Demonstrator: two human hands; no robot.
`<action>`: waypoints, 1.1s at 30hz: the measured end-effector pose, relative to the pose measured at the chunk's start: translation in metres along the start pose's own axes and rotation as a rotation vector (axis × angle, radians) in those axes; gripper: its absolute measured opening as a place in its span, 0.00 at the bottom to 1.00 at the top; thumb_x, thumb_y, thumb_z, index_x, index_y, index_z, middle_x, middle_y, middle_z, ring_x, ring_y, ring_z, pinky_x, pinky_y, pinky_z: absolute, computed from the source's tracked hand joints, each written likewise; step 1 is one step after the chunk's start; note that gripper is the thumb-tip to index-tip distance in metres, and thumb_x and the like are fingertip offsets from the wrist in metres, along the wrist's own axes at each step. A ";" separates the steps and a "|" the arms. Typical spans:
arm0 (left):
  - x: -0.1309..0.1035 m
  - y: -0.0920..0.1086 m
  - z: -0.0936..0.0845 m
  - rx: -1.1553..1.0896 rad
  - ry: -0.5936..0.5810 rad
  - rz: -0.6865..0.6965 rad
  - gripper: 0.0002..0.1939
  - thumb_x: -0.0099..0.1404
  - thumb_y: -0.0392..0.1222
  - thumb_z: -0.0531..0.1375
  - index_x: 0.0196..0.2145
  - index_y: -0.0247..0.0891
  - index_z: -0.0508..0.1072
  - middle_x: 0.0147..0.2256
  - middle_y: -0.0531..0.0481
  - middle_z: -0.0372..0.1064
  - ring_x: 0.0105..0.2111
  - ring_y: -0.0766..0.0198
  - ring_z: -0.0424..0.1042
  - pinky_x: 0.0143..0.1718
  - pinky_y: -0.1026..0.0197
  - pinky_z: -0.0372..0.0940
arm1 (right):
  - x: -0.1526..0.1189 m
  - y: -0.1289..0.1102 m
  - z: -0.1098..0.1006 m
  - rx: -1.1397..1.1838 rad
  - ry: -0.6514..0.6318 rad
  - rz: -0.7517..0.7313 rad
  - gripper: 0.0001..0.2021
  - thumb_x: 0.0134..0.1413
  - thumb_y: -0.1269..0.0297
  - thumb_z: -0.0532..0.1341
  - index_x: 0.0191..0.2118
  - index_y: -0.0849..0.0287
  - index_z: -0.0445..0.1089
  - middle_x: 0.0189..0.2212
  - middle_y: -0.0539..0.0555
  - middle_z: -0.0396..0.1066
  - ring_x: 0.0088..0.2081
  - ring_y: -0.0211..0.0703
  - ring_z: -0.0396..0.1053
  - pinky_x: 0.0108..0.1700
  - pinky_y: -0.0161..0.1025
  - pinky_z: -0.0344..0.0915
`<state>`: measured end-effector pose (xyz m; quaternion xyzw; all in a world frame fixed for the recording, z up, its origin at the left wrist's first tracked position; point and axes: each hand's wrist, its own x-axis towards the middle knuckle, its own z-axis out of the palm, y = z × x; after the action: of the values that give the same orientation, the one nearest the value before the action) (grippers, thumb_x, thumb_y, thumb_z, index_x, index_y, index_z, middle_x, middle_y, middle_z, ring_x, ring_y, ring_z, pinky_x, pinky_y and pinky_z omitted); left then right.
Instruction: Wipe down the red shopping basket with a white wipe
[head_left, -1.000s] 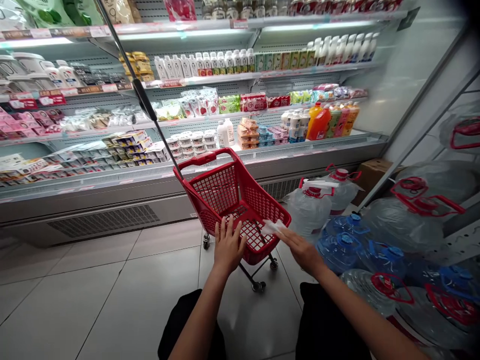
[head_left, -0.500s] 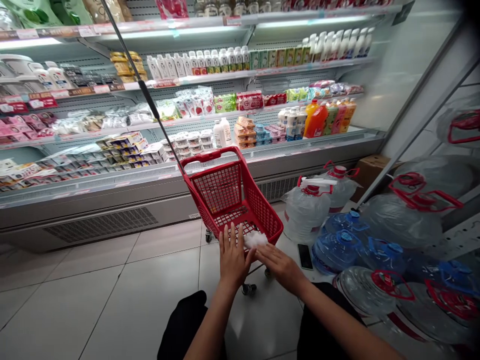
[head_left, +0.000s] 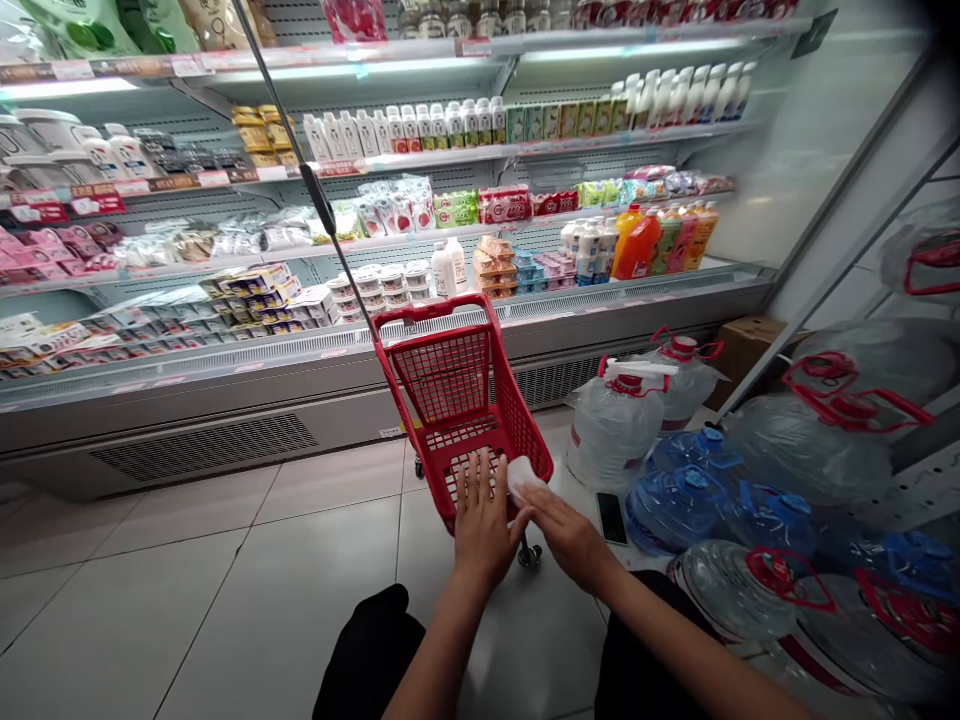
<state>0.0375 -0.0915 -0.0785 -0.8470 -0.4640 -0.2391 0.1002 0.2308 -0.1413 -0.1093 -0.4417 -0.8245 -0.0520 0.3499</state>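
Note:
A small red shopping cart (head_left: 519, 412) with lattice walls stands on the floor in front of me. My left hand (head_left: 484, 525) is at the cart's near edge, its fingers stretched out flat and pointing into the basket. Beside it, my right hand (head_left: 568, 535) presses a crumpled white tissue (head_left: 523, 478) against the near right corner of the rim. The fingers of that hand lie together over the tissue and partly hide it. A thin dark pole (head_left: 321, 200) rises from the cart's left side toward the upper left.
Behind the cart runs a refrigerated display case (head_left: 225, 385) with several shelves of dairy and drinks. Large water jugs (head_left: 611, 430) and blue-capped bottles (head_left: 679, 500) crowd the right side. A phone (head_left: 611, 518) lies on the tiled floor (head_left: 315, 580) near them.
The cart's near end has swung slightly, its near right corner shifting left. My left hand has moved a little right, and the tissue now sits more compactly under my right fingers.

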 end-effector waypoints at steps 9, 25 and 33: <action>-0.029 -0.011 -0.005 -0.019 0.006 0.063 0.42 0.76 0.55 0.55 0.77 0.37 0.42 0.73 0.38 0.52 0.70 0.51 0.59 0.71 0.47 0.55 | 0.017 0.046 -0.035 0.127 -0.114 -0.256 0.24 0.72 0.77 0.52 0.67 0.51 0.67 0.63 0.53 0.71 0.66 0.42 0.67 0.69 0.50 0.66; -0.054 -0.042 -0.025 -0.198 0.138 0.071 0.36 0.75 0.35 0.54 0.76 0.44 0.47 0.63 0.48 0.71 0.59 0.60 0.75 0.71 0.47 0.57 | 0.090 0.095 -0.002 0.175 -0.112 -0.123 0.32 0.70 0.80 0.45 0.72 0.45 0.57 0.70 0.50 0.62 0.71 0.43 0.58 0.71 0.57 0.60; -0.054 -0.064 -0.028 -0.132 0.062 0.044 0.36 0.77 0.40 0.52 0.77 0.40 0.42 0.66 0.45 0.66 0.63 0.59 0.71 0.73 0.48 0.53 | 0.127 0.099 0.029 0.169 -0.063 -0.031 0.29 0.69 0.80 0.46 0.66 0.51 0.68 0.64 0.53 0.71 0.71 0.44 0.59 0.71 0.59 0.59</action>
<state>-0.0495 -0.1071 -0.0844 -0.8540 -0.4251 -0.2932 0.0637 0.2451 0.0180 -0.0746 -0.3993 -0.8431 0.0262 0.3592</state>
